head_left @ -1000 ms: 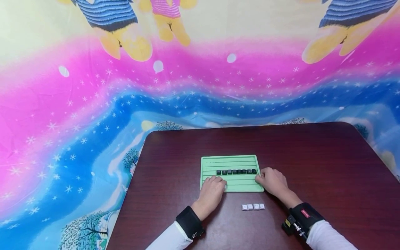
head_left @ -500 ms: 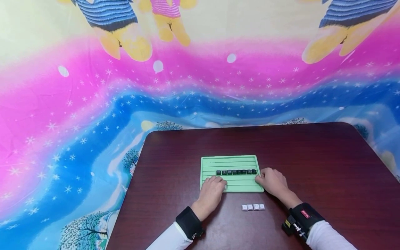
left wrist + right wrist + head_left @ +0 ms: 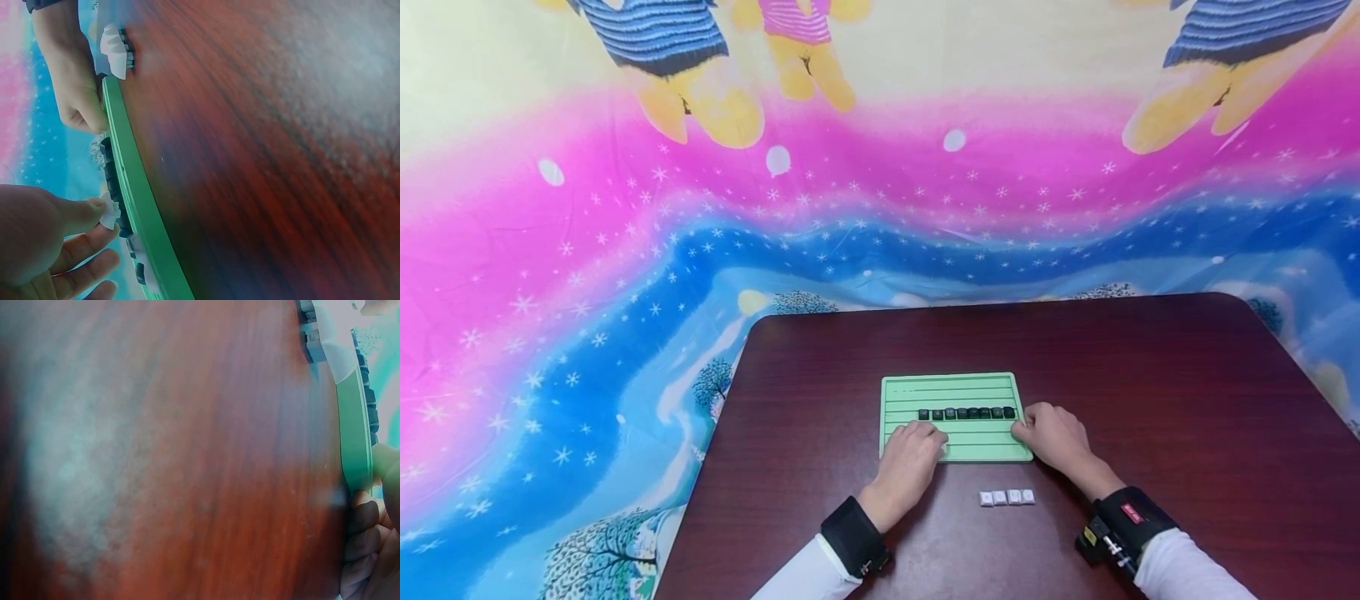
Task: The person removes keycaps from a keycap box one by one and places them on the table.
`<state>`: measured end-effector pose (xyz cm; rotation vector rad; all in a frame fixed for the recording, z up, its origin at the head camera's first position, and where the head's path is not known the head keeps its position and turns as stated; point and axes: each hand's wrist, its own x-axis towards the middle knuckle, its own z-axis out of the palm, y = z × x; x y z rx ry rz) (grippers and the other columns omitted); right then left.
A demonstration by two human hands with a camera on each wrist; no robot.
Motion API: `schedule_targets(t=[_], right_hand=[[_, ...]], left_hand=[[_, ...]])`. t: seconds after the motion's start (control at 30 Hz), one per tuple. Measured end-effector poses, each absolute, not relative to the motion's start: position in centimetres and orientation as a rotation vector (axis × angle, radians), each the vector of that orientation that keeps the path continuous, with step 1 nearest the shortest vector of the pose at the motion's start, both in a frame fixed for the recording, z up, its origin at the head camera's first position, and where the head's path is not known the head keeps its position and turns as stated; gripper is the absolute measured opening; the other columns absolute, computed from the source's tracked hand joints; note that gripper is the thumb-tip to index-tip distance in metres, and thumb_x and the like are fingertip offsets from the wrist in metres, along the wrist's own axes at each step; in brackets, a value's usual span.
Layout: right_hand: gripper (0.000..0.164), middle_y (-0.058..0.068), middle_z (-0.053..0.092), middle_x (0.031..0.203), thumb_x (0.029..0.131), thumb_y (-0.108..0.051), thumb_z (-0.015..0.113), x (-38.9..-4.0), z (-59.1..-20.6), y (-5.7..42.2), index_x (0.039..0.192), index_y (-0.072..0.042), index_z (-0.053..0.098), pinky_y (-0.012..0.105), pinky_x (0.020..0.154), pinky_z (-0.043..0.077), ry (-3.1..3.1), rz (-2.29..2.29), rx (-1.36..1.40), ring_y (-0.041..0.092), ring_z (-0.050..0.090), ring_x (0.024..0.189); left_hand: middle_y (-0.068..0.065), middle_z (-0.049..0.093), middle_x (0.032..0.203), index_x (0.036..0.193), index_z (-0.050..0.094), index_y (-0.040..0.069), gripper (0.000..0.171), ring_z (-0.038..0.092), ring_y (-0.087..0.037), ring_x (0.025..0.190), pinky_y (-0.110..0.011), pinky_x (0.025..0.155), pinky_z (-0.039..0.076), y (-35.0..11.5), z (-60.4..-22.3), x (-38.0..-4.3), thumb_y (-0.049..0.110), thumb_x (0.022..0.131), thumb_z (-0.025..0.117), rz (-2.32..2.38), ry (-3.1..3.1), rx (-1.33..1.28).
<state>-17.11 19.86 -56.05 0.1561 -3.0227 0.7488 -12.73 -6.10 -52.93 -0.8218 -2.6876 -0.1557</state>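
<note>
In the head view a light green ridged tray (image 3: 970, 451) lies on the table, with a row of black keycaps (image 3: 973, 413) across its middle. My left hand (image 3: 910, 462) is over the tray's near left part. Its thumb and index finger pinch a white keycap (image 3: 110, 211), clearest in the left wrist view. Beneath that hand, other white keycaps (image 3: 145, 265) show along the tray. My right hand (image 3: 1060, 437) grips the tray's right edge, thumb on top and curled fingers (image 3: 362, 544) against the outer side.
Several white keycaps (image 3: 1007, 497) stand in a short row on the dark wooden table (image 3: 1135, 367), in front of the tray. Behind the table hangs a colourful printed cloth (image 3: 880, 192). Both wrists wear black straps with cameras.
My left hand has shifted very slightly to the right over the tray, and a bit of the white keycap shows at its fingertips. The right hand and the tray stay put.
</note>
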Motion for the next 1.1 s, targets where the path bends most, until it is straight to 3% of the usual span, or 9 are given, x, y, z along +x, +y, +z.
schedule_targets(t=[0.27, 0.77, 1.1], right_hand=[[0.035, -0.008, 0.021, 0.048, 0.073, -0.023, 0.057, -17.1, -56.1, 19.9, 0.052, -0.018, 0.029, 0.027, 0.043, 0.015, -3.023, 0.749, 0.157, 0.01, 0.018, 0.046], [0.035, -0.008, 0.021, 0.049, 0.074, -0.023, 0.057, -17.1, -56.0, 19.8, 0.052, -0.017, 0.03, 0.027, 0.043, 0.014, -3.035, 0.751, 0.159, 0.011, 0.018, 0.046], [0.035, -0.008, 0.022, 0.049, 0.074, -0.022, 0.057, -17.0, -56.0, 19.8, 0.053, -0.017, 0.03, 0.027, 0.043, 0.015, -3.036, 0.747, 0.154, 0.011, 0.018, 0.046]], left_hand=[[0.007, 0.065, 0.09, 0.092, 0.07, 0.021, 0.01, 0.058, -0.011, 0.089, -0.027, 0.067, 0.043, -5.9, -52.2, -12.3, 0.025, 0.084, 0.065, -0.169, -2.685, -0.839], [0.01, 0.064, 0.087, 0.092, 0.071, 0.022, 0.01, 0.056, -0.008, 0.079, -0.023, 0.063, 0.041, -5.7, -52.3, -11.7, 0.026, 0.084, 0.065, -0.186, -2.647, -0.9], [0.01, 0.065, 0.09, 0.091, 0.07, 0.022, 0.011, 0.058, -0.008, 0.085, -0.024, 0.07, 0.044, -5.2, -52.3, -11.1, 0.028, 0.083, 0.066, -0.209, -2.647, -0.925]])
